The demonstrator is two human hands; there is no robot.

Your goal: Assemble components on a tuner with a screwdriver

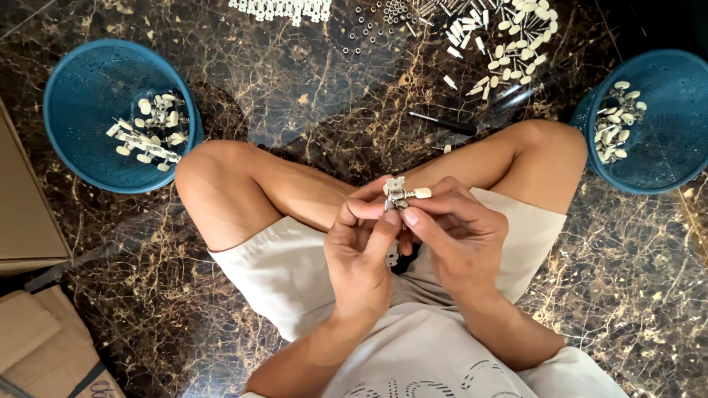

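Note:
I sit cross-legged on a dark marble floor. Both hands meet over my lap around a small metal tuning-peg part (399, 194) with a cream knob sticking out to the right. My left hand (359, 247) pinches its lower end with thumb and fingertips. My right hand (456, 236) grips it from the right, fingers curled around the metal plate. A second small metal piece shows just below the hands, partly hidden.
A blue basket (81, 147) with assembled pegs stands at left; another blue basket (675, 158) with cream knobs at right. Loose knobs, pins and nuts (501, 37) lie scattered ahead. A dark screwdriver (442, 122) lies near my right knee. Cardboard boxes (29, 221) sit far left.

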